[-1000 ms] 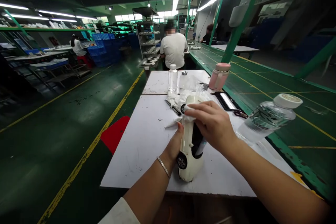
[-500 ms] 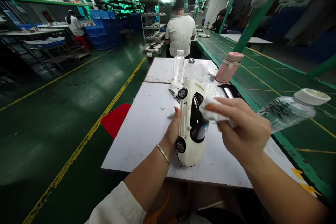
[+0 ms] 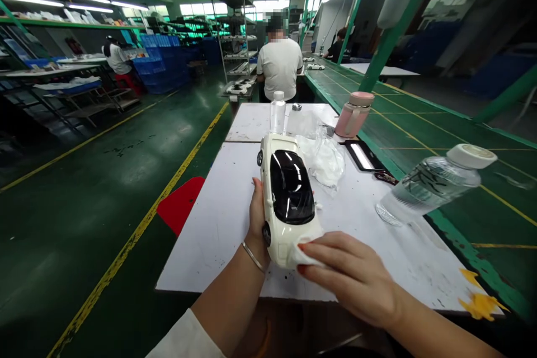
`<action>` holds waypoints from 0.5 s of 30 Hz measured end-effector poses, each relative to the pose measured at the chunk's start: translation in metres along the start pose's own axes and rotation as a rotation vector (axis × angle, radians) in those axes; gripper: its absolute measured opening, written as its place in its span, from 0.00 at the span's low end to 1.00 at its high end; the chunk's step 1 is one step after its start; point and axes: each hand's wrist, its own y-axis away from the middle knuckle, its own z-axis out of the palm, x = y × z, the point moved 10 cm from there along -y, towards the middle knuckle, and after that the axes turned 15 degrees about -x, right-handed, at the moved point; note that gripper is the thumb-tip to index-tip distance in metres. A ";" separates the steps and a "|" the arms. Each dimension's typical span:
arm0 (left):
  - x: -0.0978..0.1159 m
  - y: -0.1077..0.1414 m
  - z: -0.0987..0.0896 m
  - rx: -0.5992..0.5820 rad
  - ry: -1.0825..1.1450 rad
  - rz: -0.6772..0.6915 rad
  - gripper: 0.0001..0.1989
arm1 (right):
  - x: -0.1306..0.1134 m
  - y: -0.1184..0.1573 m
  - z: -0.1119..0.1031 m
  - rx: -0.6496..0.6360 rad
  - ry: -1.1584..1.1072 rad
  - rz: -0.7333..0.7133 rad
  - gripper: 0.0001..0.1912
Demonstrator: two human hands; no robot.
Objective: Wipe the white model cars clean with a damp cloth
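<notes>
White toy car (image 3: 289, 196) over the table (image 3: 201, 240)
Your left hand (image 3: 257, 215) grips its side, and your right hand (image 3: 356, 274) holds a white wipe (image 3: 309, 253) on its near end. I can't tell if the car touches the table.

From my remote seat, I saw in the head view the left hand (image 3: 255, 218) gripping a white model car (image 3: 290, 185) by its side, while the right hand (image 3: 356, 271) held a white cloth (image 3: 309, 253) against its near corner. Crumpled plastic (image 3: 328, 163) lay beyond on the white table (image 3: 205, 229), near a pink flask (image 3: 354, 115).
</notes>
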 end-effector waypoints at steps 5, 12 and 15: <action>-0.003 0.002 0.001 -0.070 -0.047 0.024 0.40 | 0.045 -0.013 -0.062 0.297 0.092 0.221 0.23; -0.011 0.009 0.005 -0.100 -0.126 0.005 0.34 | 0.074 -0.058 -0.049 0.201 0.225 0.211 0.19; -0.013 0.011 0.003 -0.094 -0.138 -0.035 0.34 | 0.079 -0.055 -0.047 0.179 0.309 0.267 0.18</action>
